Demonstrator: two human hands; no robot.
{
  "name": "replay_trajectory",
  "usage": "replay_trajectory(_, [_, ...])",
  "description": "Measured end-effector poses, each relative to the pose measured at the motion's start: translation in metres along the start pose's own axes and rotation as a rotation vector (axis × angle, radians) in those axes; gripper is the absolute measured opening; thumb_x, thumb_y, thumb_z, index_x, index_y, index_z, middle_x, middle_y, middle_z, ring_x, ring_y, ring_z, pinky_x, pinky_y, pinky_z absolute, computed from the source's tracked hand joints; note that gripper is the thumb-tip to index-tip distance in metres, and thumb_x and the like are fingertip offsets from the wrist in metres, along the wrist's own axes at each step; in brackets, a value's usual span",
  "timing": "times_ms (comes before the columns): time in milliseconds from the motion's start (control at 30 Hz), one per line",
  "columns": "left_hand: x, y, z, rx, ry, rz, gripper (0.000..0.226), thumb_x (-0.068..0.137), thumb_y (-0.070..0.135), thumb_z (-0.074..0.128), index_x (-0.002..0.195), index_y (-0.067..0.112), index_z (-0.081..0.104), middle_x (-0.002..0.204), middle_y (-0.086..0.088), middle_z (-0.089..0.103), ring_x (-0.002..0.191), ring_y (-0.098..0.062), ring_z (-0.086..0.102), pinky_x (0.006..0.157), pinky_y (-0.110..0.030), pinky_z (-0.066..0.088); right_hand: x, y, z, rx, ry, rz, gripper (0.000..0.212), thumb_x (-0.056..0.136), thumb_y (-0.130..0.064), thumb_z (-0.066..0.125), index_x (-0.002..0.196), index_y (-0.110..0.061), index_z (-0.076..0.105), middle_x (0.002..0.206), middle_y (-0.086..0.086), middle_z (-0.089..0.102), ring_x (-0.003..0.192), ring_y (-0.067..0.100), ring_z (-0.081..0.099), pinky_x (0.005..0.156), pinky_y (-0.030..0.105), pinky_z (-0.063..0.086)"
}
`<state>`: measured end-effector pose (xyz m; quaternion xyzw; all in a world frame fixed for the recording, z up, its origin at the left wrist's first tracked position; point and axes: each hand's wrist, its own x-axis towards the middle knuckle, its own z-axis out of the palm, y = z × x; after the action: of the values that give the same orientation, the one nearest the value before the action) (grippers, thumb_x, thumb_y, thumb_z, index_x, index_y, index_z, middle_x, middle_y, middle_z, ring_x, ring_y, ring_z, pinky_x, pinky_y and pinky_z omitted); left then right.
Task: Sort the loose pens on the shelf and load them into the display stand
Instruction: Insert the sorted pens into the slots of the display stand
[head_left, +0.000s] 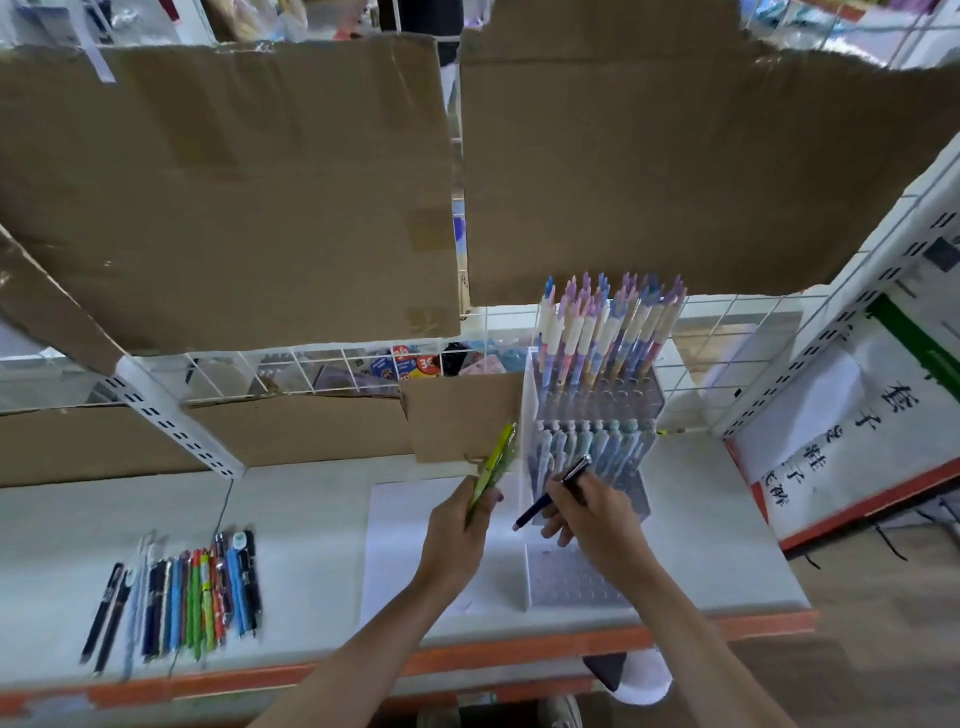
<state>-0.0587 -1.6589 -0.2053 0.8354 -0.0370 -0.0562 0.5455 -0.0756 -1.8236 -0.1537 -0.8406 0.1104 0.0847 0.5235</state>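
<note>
Left hand (460, 525) grips a yellow-green pen (493, 470), tip end angled up toward the display stand (592, 467). Right hand (592, 514) pinches a dark blue pen (550, 493), fingers curled round the barrel, directly in front of the stand's middle tier. Loose pens (176, 608) lie in a rough row on the shelf (311, 519), well apart to the left.

Judgement: the step in hand is seating the dark pen. Best done by turning it upright, lining its lower end over a free hole, and lowering it straight so neighbouring pens are not knocked. Matching it to a row of like pens would serve the sorting.

Limits: the stand is clear plastic and blurred, so free holes cannot be counted. Which end of the dark pen is the tip cannot be told. The front tier looks unfilled, uncertain.
</note>
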Motion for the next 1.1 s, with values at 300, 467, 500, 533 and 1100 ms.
replay_trajectory(300, [0.005, -0.029, 0.000, -0.044, -0.119, -0.055, 0.016, 0.100, 0.020, 0.042, 0.089, 0.011, 0.049, 0.061, 0.004, 0.044, 0.053, -0.008, 0.037, 0.053, -0.020, 0.029, 0.001, 0.029, 0.026, -0.064, 0.062, 0.064, 0.013, 0.097, -0.007, 0.045, 0.086, -0.008, 0.051, 0.065, -0.003, 0.061, 0.048, -0.002, 0.056, 0.047, 0.012, 0.041])
replay_trajectory(467, [0.004, -0.054, 0.016, -0.003, -0.084, -0.007, 0.021, 0.099, 0.023, 0.042, 0.093, 0.005, 0.050, 0.061, -0.003, 0.040, 0.051, -0.010, 0.033, 0.050, -0.023, 0.023, 0.005, 0.072, 0.037, -0.246, 0.091, 0.081, 0.018, 0.100, -0.013, 0.040, 0.089, -0.006, 0.053, 0.075, 0.002, 0.065, 0.059, 0.007, 0.059, 0.061, 0.029, 0.050])
replay_trajectory(500, [0.004, -0.062, 0.020, 0.008, -0.069, -0.003, 0.021, 0.099, 0.023, 0.042, 0.093, 0.004, 0.051, 0.062, -0.004, 0.043, 0.052, -0.011, 0.035, 0.051, -0.024, 0.024, 0.008, 0.082, 0.040, -0.264, 0.094, 0.087, 0.019, 0.100, -0.014, 0.040, 0.087, -0.007, 0.051, 0.078, 0.004, 0.066, 0.061, 0.009, 0.060, 0.063, 0.032, 0.051])
replay_trajectory(533, [0.005, -0.070, 0.025, 0.009, -0.052, -0.005, 0.021, 0.099, 0.021, 0.043, 0.093, 0.003, 0.051, 0.062, -0.004, 0.044, 0.052, -0.012, 0.036, 0.051, -0.024, 0.025, 0.011, 0.091, 0.044, -0.272, 0.097, 0.096, 0.019, 0.101, -0.015, 0.039, 0.086, -0.009, 0.050, 0.080, 0.004, 0.066, 0.062, 0.009, 0.059, 0.064, 0.033, 0.050])
replay_trajectory(1100, [0.018, -0.169, 0.118, -0.180, 0.195, 0.095, 0.025, 0.101, 0.015, 0.037, 0.078, 0.022, 0.045, 0.060, 0.005, 0.042, 0.049, -0.004, 0.036, 0.048, -0.020, 0.029, 0.041, 0.175, 0.100, -0.700, 0.319, -0.217, 0.028, 0.102, -0.028, 0.032, 0.108, -0.006, 0.049, 0.101, 0.015, 0.067, 0.089, 0.038, 0.064, 0.060, 0.034, 0.029])
